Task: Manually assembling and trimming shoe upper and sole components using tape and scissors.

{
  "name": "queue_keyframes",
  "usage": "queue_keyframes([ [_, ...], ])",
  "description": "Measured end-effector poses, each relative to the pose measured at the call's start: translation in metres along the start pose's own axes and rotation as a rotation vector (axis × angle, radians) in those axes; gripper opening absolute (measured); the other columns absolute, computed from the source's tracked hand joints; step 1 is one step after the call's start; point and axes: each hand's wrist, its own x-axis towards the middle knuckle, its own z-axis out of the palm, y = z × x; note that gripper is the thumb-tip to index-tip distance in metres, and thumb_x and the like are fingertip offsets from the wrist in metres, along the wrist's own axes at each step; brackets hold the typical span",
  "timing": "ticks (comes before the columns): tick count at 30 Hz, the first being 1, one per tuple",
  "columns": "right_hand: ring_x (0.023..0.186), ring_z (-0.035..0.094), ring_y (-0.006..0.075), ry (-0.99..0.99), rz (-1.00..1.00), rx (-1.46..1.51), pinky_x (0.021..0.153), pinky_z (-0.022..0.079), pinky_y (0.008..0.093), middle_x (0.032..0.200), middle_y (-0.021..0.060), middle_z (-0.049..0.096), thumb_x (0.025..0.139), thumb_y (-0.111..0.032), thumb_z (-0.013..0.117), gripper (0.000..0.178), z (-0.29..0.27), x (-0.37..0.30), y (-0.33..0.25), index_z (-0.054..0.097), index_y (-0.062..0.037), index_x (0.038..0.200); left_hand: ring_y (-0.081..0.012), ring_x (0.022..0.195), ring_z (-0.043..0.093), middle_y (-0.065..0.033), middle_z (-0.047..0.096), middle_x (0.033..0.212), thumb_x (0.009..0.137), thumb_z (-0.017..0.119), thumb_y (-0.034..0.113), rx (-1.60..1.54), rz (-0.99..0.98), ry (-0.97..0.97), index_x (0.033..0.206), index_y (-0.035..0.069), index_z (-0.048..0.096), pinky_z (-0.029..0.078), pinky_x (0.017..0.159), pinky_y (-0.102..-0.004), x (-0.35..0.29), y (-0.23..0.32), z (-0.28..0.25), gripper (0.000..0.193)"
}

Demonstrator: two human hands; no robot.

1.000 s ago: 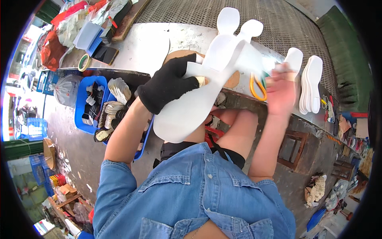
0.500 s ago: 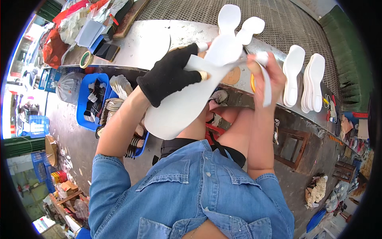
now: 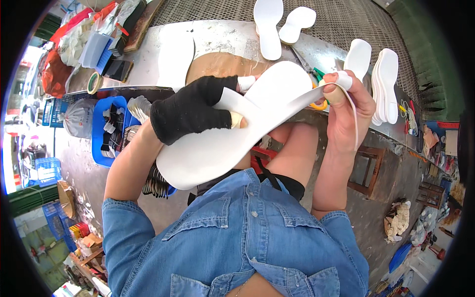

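My left hand [image 3: 195, 109], in a black fingerless glove with white tape on the fingertips, is closed on a white insole [image 3: 195, 161]. The insole's broad end hangs toward my lap, and its other end reaches past my fingers over the bench edge. A white strip [image 3: 299, 99] runs along the insole from under my left thumb. At the right, my bare right hand [image 3: 350, 111] pinches this strip between taped thumb and fingers, with its loose tail curling down beside the palm. Where the strip meets the insole's edge is partly hidden.
Several white insoles lie at the back [image 3: 269, 29], and a stack [image 3: 387, 84] stands at the right. Orange-handled scissors [image 3: 319, 105] lie behind my right hand. Brown paper [image 3: 222, 64], a tape roll [image 3: 94, 82] and a phone [image 3: 118, 71] rest on the bench. A blue crate [image 3: 101, 143] is below.
My right hand has moved right and slightly down, drawing the strip out straighter. My left hand and the insole have shifted left and lower, and the bench shows from a slightly different angle.
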Motion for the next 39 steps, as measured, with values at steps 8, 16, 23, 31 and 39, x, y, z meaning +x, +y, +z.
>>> queue_keyframes([
  [8, 0.083, 0.055, 0.0136, -0.189, 0.284, 0.25, 0.08, 0.042, 0.0262, 0.09, 0.004, 0.058, 0.08, -0.011, 0.068, 0.016, 0.003, 0.011, 0.01, 0.062, -0.0002, 0.09, -0.0112, 0.08, 0.06, -0.0077, 0.065, 0.091, 0.072, 0.073, 0.016, 0.151, -0.124, -0.103, 0.118, 0.005, 0.056, 0.048, 0.07, -0.0264, 0.002, -0.006, -0.02, 0.05],
  [16, 0.081, 0.056, 0.0085, 0.091, 0.054, 0.238, 0.071, 0.048, 0.0229, 0.089, 0.0035, 0.058, 0.087, -0.013, 0.062, 0.019, 0.009, 0.027, 0.035, 0.052, -0.0012, 0.097, -0.0129, 0.084, 0.06, -0.0086, 0.065, 0.093, 0.074, 0.071, 0.011, 0.791, 0.58, 0.65, 0.114, 0.005, 0.059, 0.047, 0.076, -0.0259, 0.042, 0.065, -0.039, 0.043],
  [23, 0.088, 0.057, 0.0154, 0.167, -0.087, -0.145, 0.085, 0.047, 0.0321, 0.097, 0.0109, 0.058, 0.08, 0.003, 0.062, 0.007, 0.029, 0.0, 0.035, 0.058, 0.0009, 0.085, -0.0188, 0.085, 0.062, -0.0105, 0.064, 0.099, 0.092, 0.051, 0.032, -1.074, -0.084, 0.155, 0.115, 0.003, 0.053, 0.05, 0.078, -0.0293, 0.058, -0.038, 0.035, 0.038],
  [31, 0.07, 0.058, 0.0122, 0.091, -0.104, -0.279, 0.064, 0.048, 0.0223, 0.085, 0.0081, 0.06, 0.074, 0.008, 0.065, 0.011, 0.027, -0.022, 0.023, 0.065, 0.0047, 0.084, -0.0239, 0.084, 0.064, -0.0139, 0.063, 0.097, 0.086, 0.06, 0.022, -1.218, 0.222, 0.702, 0.109, -0.002, 0.054, 0.053, 0.075, -0.0354, 0.081, -0.009, 0.026, 0.034],
  [39, 0.069, 0.056, 0.0088, -0.019, -0.012, -0.054, 0.061, 0.047, 0.0202, 0.08, 0.005, 0.06, 0.071, 0.009, 0.068, 0.012, 0.021, 0.003, 0.014, 0.065, 0.0033, 0.081, -0.0185, 0.076, 0.064, -0.0112, 0.064, 0.09, 0.084, 0.062, 0.025, -1.038, 0.109, 0.575, 0.108, -0.002, 0.055, 0.054, 0.066, -0.0307, 0.059, 0.001, 0.041, 0.037],
])
